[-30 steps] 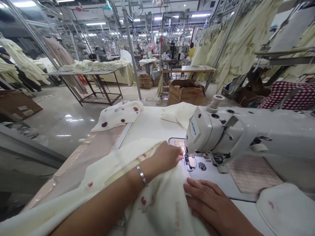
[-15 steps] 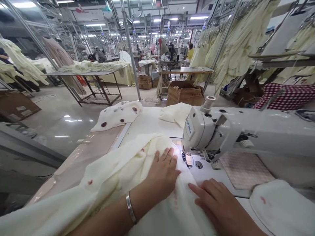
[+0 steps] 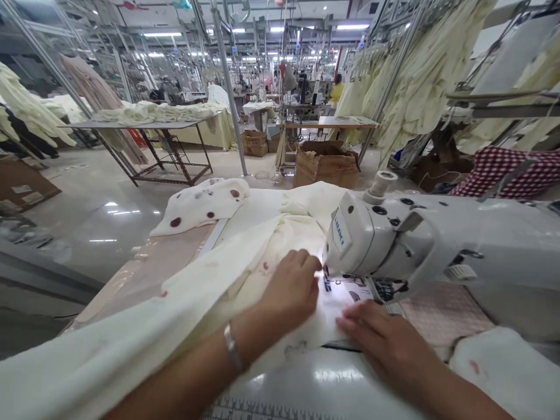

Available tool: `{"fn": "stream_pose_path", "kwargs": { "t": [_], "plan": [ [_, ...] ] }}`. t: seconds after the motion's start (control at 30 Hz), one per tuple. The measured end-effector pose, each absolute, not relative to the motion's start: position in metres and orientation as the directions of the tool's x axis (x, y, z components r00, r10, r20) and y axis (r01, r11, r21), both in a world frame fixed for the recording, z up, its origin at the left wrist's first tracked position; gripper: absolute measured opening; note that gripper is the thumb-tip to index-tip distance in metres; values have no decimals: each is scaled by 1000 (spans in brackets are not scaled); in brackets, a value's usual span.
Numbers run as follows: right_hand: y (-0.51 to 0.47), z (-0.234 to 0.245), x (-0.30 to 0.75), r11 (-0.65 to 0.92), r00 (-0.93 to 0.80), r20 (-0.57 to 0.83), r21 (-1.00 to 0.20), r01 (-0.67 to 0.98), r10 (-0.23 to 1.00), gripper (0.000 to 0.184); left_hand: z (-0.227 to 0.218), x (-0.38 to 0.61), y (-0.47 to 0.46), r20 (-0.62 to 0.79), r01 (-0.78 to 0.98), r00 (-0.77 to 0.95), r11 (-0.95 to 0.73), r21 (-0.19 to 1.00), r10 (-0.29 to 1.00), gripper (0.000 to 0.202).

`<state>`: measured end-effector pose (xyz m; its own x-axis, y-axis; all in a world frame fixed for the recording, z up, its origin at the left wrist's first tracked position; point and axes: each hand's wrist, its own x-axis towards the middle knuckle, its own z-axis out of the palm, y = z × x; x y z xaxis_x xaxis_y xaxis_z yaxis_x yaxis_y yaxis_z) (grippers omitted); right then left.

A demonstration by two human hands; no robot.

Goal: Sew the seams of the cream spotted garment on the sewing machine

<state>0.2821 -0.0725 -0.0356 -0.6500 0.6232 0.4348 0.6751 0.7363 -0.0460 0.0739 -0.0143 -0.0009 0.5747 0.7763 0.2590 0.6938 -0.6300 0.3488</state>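
Observation:
A cream fabric piece with small red motifs lies across the sewing table and runs under the head of a grey sewing machine. My left hand rests on the cloth just left of the needle area, fingers curled and pressing down; a silver bangle sits on its wrist. My right hand lies flat on the cloth's edge in front of the needle plate, fingers together and stretched toward the left hand. The needle itself is hidden behind my left fingers.
A spotted cream piece lies at the table's far left corner. Another cream piece sits at the near right. A printed ruler edges the table front. Cardboard boxes, a loaded table and hanging garments stand beyond.
The cloth has moved away from me, past the needle toward the back of the table. Bare table front now shows. My left fingers have curled; my right hand has slid up toward the needle.

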Motion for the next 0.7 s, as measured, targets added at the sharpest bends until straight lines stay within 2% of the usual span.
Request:
{"fn": "stream_pose_path", "kwargs": {
  "t": [0.1, 0.23, 0.3, 0.43, 0.53, 0.63, 0.7],
  "plan": [
    [-79, -36, 277, 783, -701, 379, -119, 610, 604, 24, -5, 72, -59, 265, 608, 600, -645, 463, 755, 20],
    [-80, -34, 276, 760, -676, 358, -200, 618, 644, 18, -13, 63, -71, 221, 567, 654, -661, 491, 724, 27],
    [-80, -33, 276, 751, -669, 351, -210, 626, 655, 17, -16, 58, -64, 247, 555, 627, -646, 524, 739, 26],
    [-81, -29, 275, 739, -657, 346, -230, 633, 670, 17, -17, 55, -57, 303, 551, 610, -667, 501, 732, 6],
    [-82, -25, 273, 733, -666, 311, -231, 639, 678, 18, -17, 55, -56, 299, 543, 596, -648, 534, 745, 14],
    [-83, -22, 269, 719, -684, 223, -200, 665, 694, 19, -19, 57, -57, 317, 552, 504, -581, 598, 804, 17],
    [-83, -20, 266, 718, -699, 165, -189, 670, 696, 23, -21, 60, -58, 340, 577, 481, -584, 571, 808, 17]
  ]
}}
